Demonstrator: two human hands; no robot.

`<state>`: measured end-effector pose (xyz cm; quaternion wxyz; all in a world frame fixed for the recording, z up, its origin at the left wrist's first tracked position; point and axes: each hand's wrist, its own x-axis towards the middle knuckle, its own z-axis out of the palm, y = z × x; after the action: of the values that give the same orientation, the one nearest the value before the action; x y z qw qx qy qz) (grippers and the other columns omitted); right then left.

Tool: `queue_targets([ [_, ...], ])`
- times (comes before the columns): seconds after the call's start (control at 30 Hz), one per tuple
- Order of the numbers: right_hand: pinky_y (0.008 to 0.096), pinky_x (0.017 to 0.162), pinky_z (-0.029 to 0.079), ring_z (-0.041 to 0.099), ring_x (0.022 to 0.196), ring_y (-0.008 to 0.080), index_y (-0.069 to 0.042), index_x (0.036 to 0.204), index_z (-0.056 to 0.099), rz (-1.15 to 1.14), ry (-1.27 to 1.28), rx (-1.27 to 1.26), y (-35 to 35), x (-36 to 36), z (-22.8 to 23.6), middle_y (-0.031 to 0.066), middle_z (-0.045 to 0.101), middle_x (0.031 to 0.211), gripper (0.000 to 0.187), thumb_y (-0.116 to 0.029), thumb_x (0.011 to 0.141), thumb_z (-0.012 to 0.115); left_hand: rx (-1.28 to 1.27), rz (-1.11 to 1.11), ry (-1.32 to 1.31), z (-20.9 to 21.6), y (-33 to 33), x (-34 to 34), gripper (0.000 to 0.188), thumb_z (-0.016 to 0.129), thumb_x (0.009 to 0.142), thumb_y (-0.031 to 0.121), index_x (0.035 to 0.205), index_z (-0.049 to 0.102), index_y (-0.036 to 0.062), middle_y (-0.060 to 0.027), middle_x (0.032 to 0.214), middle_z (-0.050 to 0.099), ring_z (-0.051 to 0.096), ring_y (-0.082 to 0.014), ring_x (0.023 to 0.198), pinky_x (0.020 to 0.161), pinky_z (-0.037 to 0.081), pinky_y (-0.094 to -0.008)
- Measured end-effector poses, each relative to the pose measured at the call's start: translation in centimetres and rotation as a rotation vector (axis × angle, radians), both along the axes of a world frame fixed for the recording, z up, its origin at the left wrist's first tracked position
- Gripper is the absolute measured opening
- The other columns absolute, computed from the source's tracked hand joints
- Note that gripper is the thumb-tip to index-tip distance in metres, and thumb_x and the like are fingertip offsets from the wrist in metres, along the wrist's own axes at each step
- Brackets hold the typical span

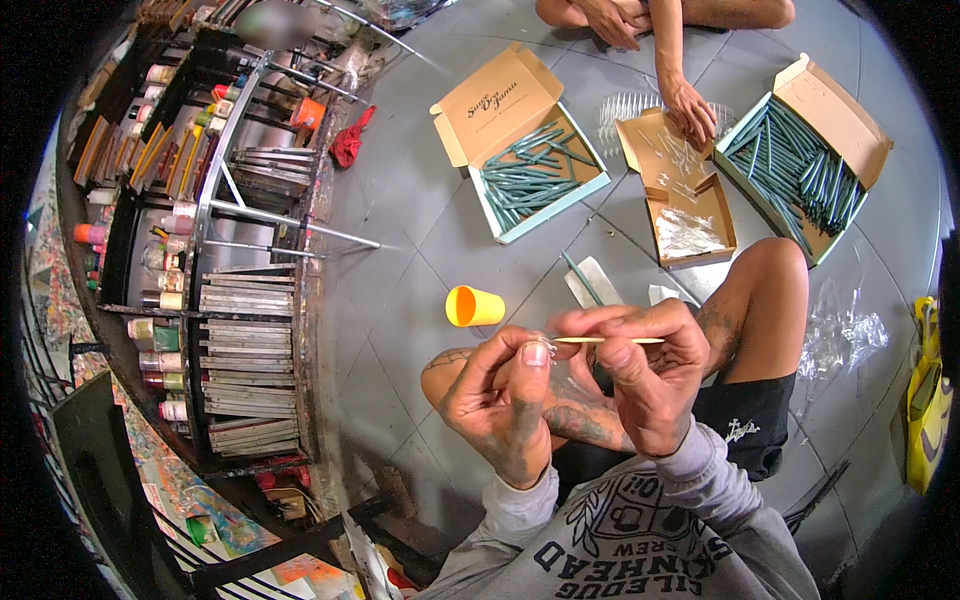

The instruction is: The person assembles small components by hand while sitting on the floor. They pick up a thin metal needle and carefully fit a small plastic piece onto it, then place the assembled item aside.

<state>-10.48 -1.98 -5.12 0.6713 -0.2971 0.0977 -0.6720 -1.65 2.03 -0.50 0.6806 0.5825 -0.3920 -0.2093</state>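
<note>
My left hand (500,385) pinches a small clear piece (549,346) between thumb and forefinger; its exact kind is too small to tell. Level with it, my right hand (650,365) grips a pale wooden toothpick (605,340), whose tip meets the fingertips of my left hand. Just beyond my hands, a dark green pen-like stick (582,278) lies on a white slip of paper (602,279). A yellow cup (475,306) rests tipped on its side to the left.
Two open cardboard boxes (545,212) (845,215) hold many dark green sticks. Between them, a co-worker's hand (688,112) reaches into a small brown box (690,258) of clear slim pieces. Crumpled clear plastic (845,335) lies right; a paint-bottle rack (205,330) stands left.
</note>
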Motion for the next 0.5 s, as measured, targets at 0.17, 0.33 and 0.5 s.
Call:
queue_targets([
  [0.17, 0.0349, 0.085, 0.053, 0.066, 0.1, 0.0279, 0.006, 0.124, 0.05, -0.223, 0.342, -0.123, -2.1, -1.9, 0.8, 0.019, 0.068, 0.097, 0.027, -0.002, 0.098, 0.054, 0.013, -0.018, -0.024, -0.5, -0.6, 0.8, 0.023, 0.068, 0.086, 0.012, 0.099, 0.067, -0.0072, -0.0097, 0.081, 0.069, 0.065, -0.0156, 0.072, 0.072, 0.052, -0.0288],
  [0.33, 0.0322, 0.056, 0.048, 0.061, 0.064, 0.0239, -0.007, 0.101, 0.07, -0.408, 0.909, -0.774, -3.6, -4.2, 1.8, 0.0107, 0.06, 0.079, 0.029, 0.001, 0.073, 0.068, 0.08, 0.058, -0.161, -1.0, 0.0, 1.8, 0.019, 0.073, 0.082, 0.008, 0.096, 0.07, -0.0058, -0.0062, 0.079, 0.067, 0.057, -0.0103, 0.067, 0.062, 0.044, -0.0235],
  [0.5, 0.0302, 0.056, 0.047, 0.058, 0.061, 0.0218, -0.003, 0.096, 0.069, -0.237, 0.914, -0.545, -3.4, -3.4, 2.4, 0.0093, 0.06, 0.076, 0.021, -0.004, 0.076, 0.071, 0.014, 0.054, -0.337, -1.1, -0.2, 2.0, 0.016, 0.079, 0.077, 0.006, 0.089, 0.073, -0.0036, 0.0016, 0.068, 0.061, 0.043, -0.0039, 0.058, 0.05, 0.03, -0.0207],
])
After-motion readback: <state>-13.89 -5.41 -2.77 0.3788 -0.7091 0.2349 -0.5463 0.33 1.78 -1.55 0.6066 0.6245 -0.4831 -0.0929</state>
